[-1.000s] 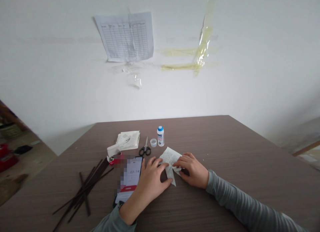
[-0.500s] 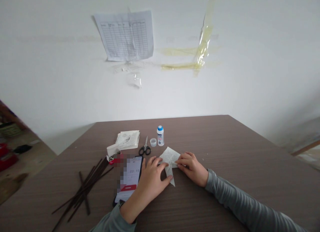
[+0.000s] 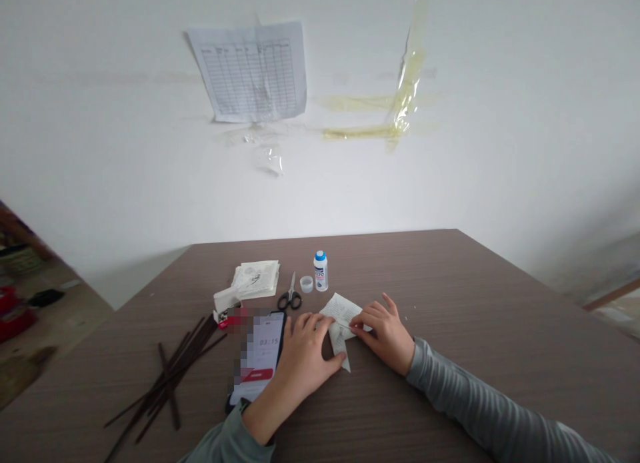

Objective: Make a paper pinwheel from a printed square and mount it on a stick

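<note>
A folded piece of printed paper (image 3: 340, 310) lies on the brown table, with one pointed strip reaching toward the near edge. My left hand (image 3: 307, 350) rests on its left side, fingers spread, fingertips and thumb touching the paper. At the right side of the paper, the thumb and index finger of my right hand (image 3: 384, 333) are pinched together on its folded edge, while another finger sticks up. Part of the paper is hidden under my fingers.
Behind the paper stand a white bottle with a blue cap (image 3: 321, 271), a small clear cup (image 3: 307, 284) and scissors (image 3: 290, 299). Leftward are a paper stack (image 3: 256, 278), a small open box (image 3: 227, 305), a phone (image 3: 260, 356) and dark sticks (image 3: 167, 383).
My right hand has shifted slightly left over the paper, and one of its fingers has lifted. The index finger of my left hand has moved up a little on the paper.
</note>
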### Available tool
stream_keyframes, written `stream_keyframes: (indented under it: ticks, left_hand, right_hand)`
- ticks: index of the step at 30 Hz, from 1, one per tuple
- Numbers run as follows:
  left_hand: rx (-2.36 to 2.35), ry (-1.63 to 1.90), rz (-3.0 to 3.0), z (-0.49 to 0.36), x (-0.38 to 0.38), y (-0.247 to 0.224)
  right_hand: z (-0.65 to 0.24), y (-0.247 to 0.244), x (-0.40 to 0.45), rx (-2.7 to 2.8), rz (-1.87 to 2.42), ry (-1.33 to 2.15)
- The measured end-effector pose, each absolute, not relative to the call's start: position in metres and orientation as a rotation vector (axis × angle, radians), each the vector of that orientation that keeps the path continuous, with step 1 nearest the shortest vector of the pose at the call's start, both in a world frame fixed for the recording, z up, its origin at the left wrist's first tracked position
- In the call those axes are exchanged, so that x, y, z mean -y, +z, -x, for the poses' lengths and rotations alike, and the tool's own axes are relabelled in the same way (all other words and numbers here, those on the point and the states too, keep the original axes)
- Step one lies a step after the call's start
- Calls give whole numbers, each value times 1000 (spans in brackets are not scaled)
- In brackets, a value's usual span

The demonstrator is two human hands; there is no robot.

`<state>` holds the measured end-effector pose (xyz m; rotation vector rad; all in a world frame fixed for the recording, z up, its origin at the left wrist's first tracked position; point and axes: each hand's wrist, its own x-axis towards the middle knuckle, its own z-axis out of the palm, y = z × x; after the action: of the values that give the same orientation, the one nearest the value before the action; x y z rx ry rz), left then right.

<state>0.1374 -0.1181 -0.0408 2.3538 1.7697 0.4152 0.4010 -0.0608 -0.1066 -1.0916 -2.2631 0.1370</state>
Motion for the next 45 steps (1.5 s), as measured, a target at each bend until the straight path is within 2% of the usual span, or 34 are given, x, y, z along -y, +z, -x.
stream_keyframes:
  ticks: [29, 45]
  left_hand:
    - [-1755, 360, -2347, -144, 122, -29]
    - [-1797, 181, -2311, -152, 126, -14]
  right_hand:
    - [-405, -114, 61, 2274, 1118, 173]
    - [-401, -95, 74, 2291, 1241, 99]
